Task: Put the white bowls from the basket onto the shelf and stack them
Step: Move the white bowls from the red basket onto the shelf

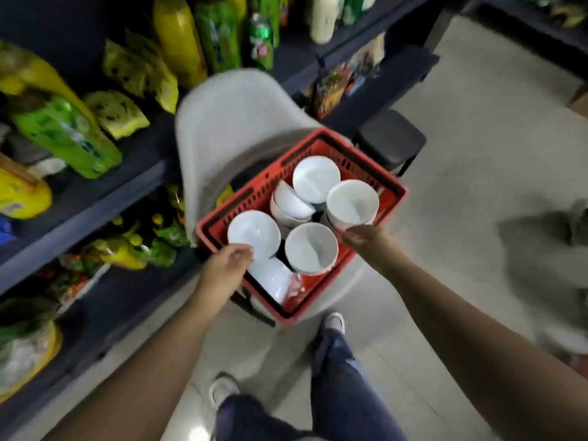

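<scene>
A red plastic basket (391, 189) rests on the seat of a grey chair (235, 122) and holds several white bowls. My left hand (227, 265) grips the near rim of the left bowl (251, 230). My right hand (366, 238) holds the near edge of the right bowl (351, 202). Between them stands another upright bowl (310, 246). A further bowl (315, 178) sits at the back, and others lie tilted in the middle (291, 205) and at the near corner (273, 280). The dark shelf (95, 198) runs along the left.
The shelf boards carry yellow and green snack bags (63, 135) and bottles (261, 36). A small black stool (389, 138) stands behind the basket. My legs and shoes (332, 323) are on the pale tiled floor below. A blurred grey shape (547, 233) lies at the right.
</scene>
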A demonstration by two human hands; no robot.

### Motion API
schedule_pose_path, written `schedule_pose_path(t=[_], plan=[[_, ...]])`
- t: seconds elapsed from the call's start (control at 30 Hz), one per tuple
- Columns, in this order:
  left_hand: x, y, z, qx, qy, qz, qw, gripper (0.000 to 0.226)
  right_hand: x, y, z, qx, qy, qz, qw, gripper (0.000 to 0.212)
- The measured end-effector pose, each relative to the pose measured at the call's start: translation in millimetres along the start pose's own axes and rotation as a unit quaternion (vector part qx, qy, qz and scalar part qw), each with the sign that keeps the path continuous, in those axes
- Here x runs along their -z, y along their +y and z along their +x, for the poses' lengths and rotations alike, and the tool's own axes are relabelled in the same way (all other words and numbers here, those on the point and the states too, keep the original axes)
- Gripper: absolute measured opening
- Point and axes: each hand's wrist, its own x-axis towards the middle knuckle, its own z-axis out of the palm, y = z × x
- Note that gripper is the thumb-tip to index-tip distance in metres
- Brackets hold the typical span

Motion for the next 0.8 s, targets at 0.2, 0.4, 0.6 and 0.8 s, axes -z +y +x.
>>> schedule_pose_path(t=[0.2, 0.4, 0.6, 0.8], plan=[[-50, -36, 19, 0.074, 0.157, 0.083, 0.981, 0.035, -24, 25, 97, -0.030, -0.144, -0.028, 0.989, 0.042], [-83, -48, 24, 0.111, 0.257, 0.004, 0.960, 0.060, -50, 24, 135, -0.036, -0.216, -0.126, 0.967, 0.057], [-102, -47, 31, 0.158, 0.294, -0.062, 0.941, 0.076, -65, 21, 143, -0.038, -0.209, -0.193, 0.958, 0.046], [-97, -34, 33, 0.110, 0.323, -0.045, 0.939, 0.063, -50, 10, 127, -0.039, -0.206, -0.155, 0.965, 0.034]])
